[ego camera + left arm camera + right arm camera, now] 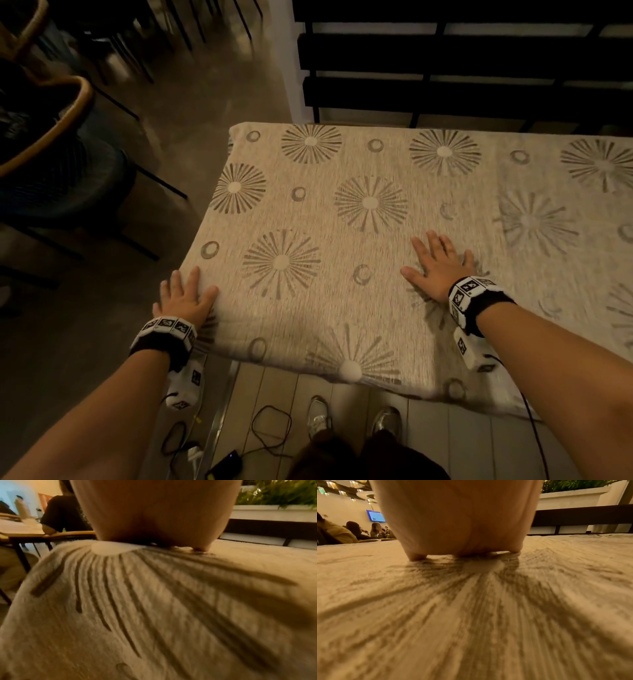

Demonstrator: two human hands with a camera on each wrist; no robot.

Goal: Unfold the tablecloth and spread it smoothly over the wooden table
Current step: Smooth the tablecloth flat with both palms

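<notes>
A beige tablecloth with grey sunburst and ring prints lies spread flat over the table, which it hides entirely. My left hand rests palm down with straight fingers on the cloth's near left corner, at the table's left edge. My right hand lies flat, fingers spread, on the cloth to the right of the middle. In the left wrist view the left hand presses the tablecloth from above. In the right wrist view the right hand sits flat on the tablecloth.
Dark chairs with wooden rims stand on the floor to the left. A black slatted railing runs behind the table. Cables and a phone lie on the floor by my shoes. Other people sit at a table farther off.
</notes>
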